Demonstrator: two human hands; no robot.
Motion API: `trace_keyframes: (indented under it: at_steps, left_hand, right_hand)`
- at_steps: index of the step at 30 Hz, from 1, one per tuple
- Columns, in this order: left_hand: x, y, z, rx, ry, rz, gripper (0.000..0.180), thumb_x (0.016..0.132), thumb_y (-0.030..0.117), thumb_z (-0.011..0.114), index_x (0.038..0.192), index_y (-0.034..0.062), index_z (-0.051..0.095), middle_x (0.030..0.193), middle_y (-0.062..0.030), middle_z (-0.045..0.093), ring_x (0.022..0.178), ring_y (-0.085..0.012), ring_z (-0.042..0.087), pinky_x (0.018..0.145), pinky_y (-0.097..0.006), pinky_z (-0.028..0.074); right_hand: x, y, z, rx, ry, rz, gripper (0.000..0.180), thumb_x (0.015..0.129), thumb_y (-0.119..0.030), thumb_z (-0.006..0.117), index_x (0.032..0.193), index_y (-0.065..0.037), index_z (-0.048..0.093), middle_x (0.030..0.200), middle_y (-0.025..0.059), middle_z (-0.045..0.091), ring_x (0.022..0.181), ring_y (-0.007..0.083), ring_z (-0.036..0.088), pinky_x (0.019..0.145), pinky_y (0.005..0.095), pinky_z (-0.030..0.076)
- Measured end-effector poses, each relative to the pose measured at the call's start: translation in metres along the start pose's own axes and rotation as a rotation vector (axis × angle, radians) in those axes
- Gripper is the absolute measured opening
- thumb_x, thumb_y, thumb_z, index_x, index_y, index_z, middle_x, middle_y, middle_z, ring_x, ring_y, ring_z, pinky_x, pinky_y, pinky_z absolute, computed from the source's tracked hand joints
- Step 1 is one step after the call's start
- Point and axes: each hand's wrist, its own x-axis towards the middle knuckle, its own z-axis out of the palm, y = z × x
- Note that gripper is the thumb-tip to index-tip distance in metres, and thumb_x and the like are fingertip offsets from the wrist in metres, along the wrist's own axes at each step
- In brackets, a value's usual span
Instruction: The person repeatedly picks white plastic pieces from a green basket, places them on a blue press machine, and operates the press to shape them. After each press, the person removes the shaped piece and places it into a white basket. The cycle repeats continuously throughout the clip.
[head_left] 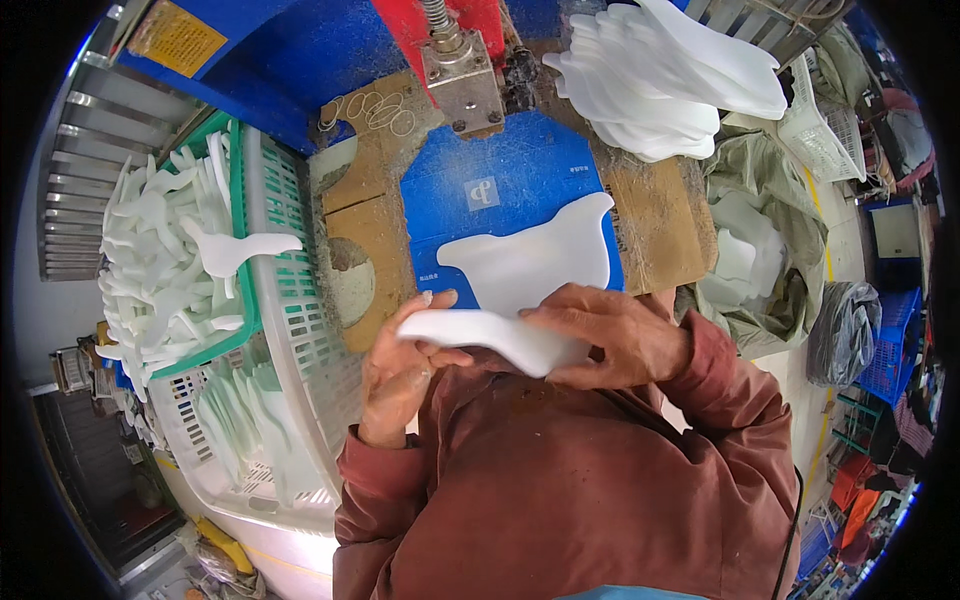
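Both of my hands hold a white, flat, curved foam piece close to my chest. My left hand grips its lower left edge, which folds toward me. My right hand clamps the lower right part. The piece's upper part spreads over a blue pad on the press bench. Above the pad hangs the metal press head on a red frame.
A green basket full of white cut shapes sits on a white basket at my left. A stack of white foam sheets lies at the upper right. A sack with white scraps stands at the right.
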Motion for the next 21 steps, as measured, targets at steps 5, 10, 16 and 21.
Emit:
trace_keyframes:
  at_steps: [5,10,16,21]
  left_hand:
    - [0.024,-0.003,-0.013,0.561,0.143,-0.098,0.038,0.101,-0.003,0.067,0.139,0.0002,0.068,0.129,-0.0180,0.073,0.108,-0.0194,0.073,0.091,-0.034,0.064]
    - [0.050,-0.016,-0.014,0.845,0.320,-0.257,0.033,0.099,0.005,0.074,0.131,0.0001,0.073,0.112,-0.0121,0.078,0.097,-0.0140,0.073,0.084,-0.030,0.062]
    - [0.073,-0.023,-0.031,1.213,0.288,-0.122,0.029,0.096,0.012,0.077,0.123,0.0008,0.077,0.101,-0.0124,0.079,0.088,-0.0161,0.073,0.076,-0.031,0.057]
    - [0.089,-0.032,-0.046,1.366,0.265,0.123,0.025,0.094,0.013,0.077,0.117,0.0021,0.079,0.107,-0.0134,0.074,0.089,-0.0258,0.072,0.080,-0.036,0.057]
  right_hand:
    - [0.002,0.017,-0.009,-0.269,-0.038,-0.027,0.061,0.084,-0.021,0.080,0.138,0.000,0.061,0.120,0.0177,0.064,0.101,0.0373,0.068,0.087,0.0463,0.058]
    - [0.017,0.034,-0.006,-0.430,-0.051,-0.053,0.060,0.083,-0.026,0.081,0.134,-0.001,0.062,0.120,0.0144,0.060,0.102,0.0352,0.068,0.090,0.0464,0.056]
    - [0.036,0.060,-0.005,-0.546,-0.058,-0.050,0.058,0.082,-0.027,0.082,0.131,-0.001,0.063,0.116,0.0136,0.061,0.102,0.0338,0.068,0.090,0.0457,0.057]
    - [0.050,0.084,0.000,-0.551,-0.053,-0.021,0.055,0.084,-0.028,0.081,0.130,-0.002,0.065,0.116,0.0130,0.062,0.101,0.0328,0.068,0.087,0.0453,0.057]
